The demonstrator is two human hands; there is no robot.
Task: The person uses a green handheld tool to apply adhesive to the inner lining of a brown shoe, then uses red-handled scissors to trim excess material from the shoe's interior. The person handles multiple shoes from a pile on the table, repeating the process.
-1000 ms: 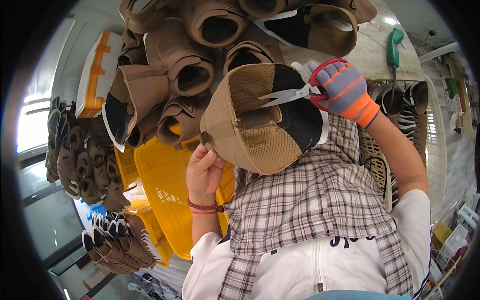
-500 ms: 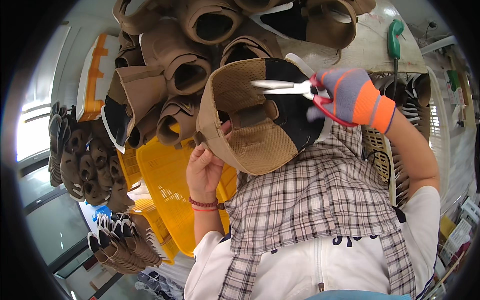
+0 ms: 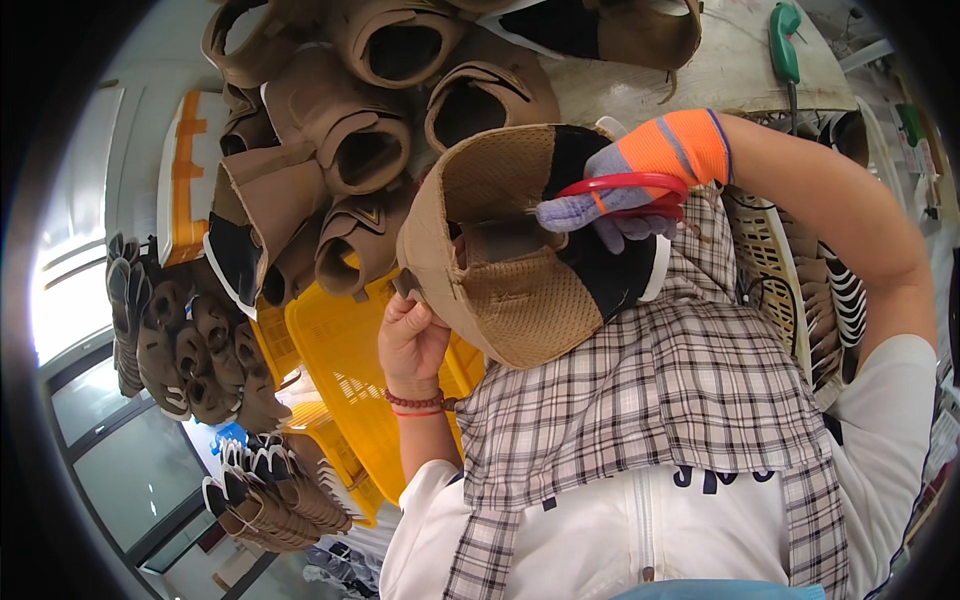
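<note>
In the head view, a brown upper point(image 3: 530, 318) is held up at approx. chest height, above the plaid apron point(image 3: 640, 400), its wide opening turned to the cam., w/ brown mesh lining at L and a black section at R. Its L edge is pinched by the bare L hand point(image 3: 414, 345), closed w/ thumb near a small dark tab; the tips of the other fingers are partly hidden by the upper. Beads point(image 3: 412, 401) are worn at that wrist. By the R hand point(image 3: 632, 160), in a grey-and-orange glove, scissors point(image 3: 605, 183) are gripped, fingers curled round the red handles, over the opening, in front of the black section. The blades are mostly hidden by the glove; whether they're parted, or whether the lining is touched by them, can't be told. More uppers point(image 3: 300, 95) are piled just beyond, on and about the pale table point(image 3: 620, 90), where a green tool point(image 3: 784, 45) is also seen, top R. A yellow crate point(image 3: 345, 400) is seen below the pile, L of the apron; a beige basket point(image 3: 765, 262) is placed at R, near the R forearm.
</note>
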